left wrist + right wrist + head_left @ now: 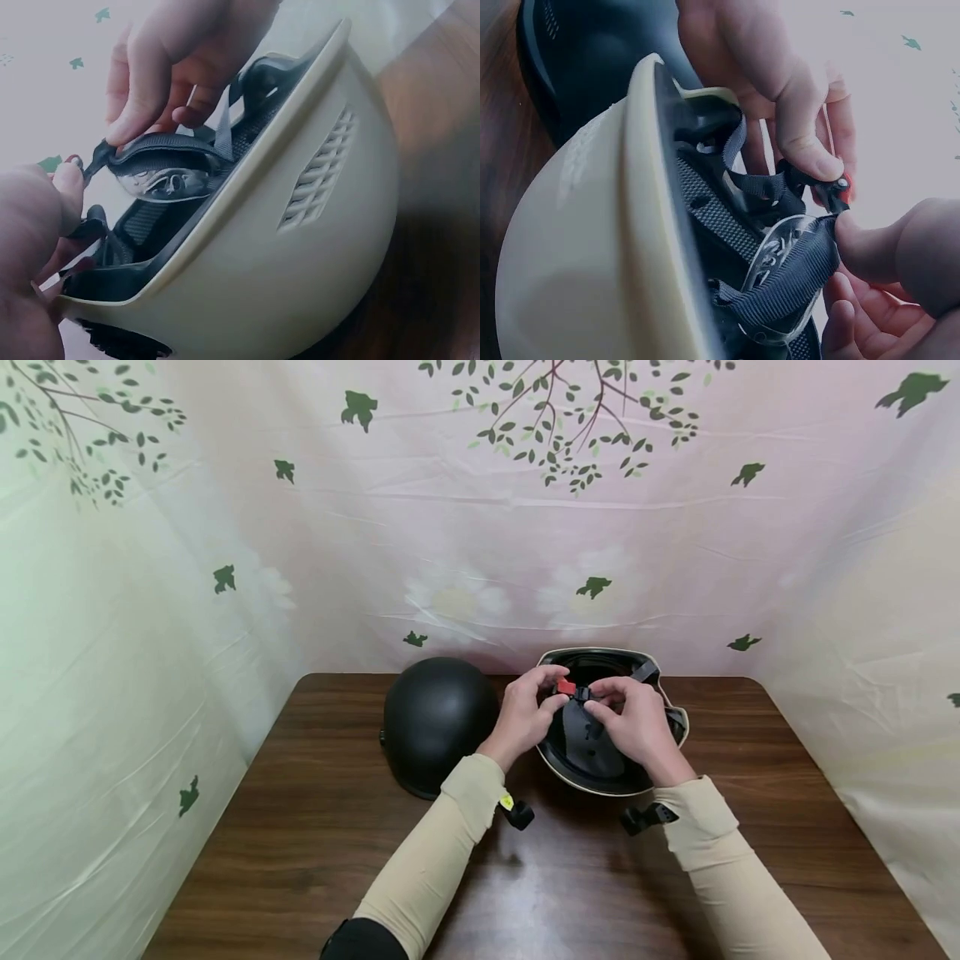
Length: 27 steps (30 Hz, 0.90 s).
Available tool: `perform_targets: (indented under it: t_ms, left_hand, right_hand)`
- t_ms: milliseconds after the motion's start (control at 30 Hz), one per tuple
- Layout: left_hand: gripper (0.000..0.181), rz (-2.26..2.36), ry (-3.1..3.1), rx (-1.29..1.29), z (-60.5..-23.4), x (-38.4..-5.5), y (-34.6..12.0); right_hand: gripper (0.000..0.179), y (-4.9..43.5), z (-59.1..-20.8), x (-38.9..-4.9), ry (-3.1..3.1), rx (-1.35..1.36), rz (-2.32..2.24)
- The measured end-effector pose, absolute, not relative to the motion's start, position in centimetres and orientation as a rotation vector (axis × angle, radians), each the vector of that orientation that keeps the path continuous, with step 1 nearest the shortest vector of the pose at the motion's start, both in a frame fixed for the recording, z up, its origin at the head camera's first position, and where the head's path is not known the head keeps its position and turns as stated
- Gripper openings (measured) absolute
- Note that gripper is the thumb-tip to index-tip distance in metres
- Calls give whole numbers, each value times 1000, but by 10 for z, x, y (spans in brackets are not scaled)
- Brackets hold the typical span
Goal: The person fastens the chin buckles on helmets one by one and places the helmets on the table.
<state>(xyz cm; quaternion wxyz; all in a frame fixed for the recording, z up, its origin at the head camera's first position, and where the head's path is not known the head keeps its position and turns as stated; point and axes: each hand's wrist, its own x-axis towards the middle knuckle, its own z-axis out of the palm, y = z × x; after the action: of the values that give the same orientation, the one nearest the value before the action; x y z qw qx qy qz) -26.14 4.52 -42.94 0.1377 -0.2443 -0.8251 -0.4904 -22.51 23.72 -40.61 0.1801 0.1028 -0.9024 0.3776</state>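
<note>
A cream helmet (551, 762) lies upside down, its black lined inside facing up. Above its opening, my left hand (527, 710) pinches the red-and-black buckle end (566, 687) of the chin strap between thumb and fingers. Close against it, my right hand (637, 720) pinches the black buckle end (582, 694) on the other strap. The two ends meet between the fingertips; I cannot tell whether they are locked together. In the right wrist view, dark webbing (802, 262) runs over a clear chin pad (769, 259) to the right thumb.
Left of the cream helmet, a black helmet (438, 718) sits dome up on the brown wooden table (300, 843). Leaf-printed cloth (480, 552) hangs behind and along both sides. Small black cameras (517, 814) are worn at both wrists.
</note>
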Motion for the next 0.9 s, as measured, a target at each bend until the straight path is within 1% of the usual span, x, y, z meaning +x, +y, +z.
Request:
perform_targets:
  t_ms: [667, 900]
  left_hand:
    - [38, -1387, -2365, -761, -432, -259, 44]
    - [40, -1409, -2333, -829, -433, -261, 41]
  right_hand:
    - [25, 234, -406, -223, -2552, 324, 1064]
    - [26, 237, -408, -223, -2574, 354, 1076]
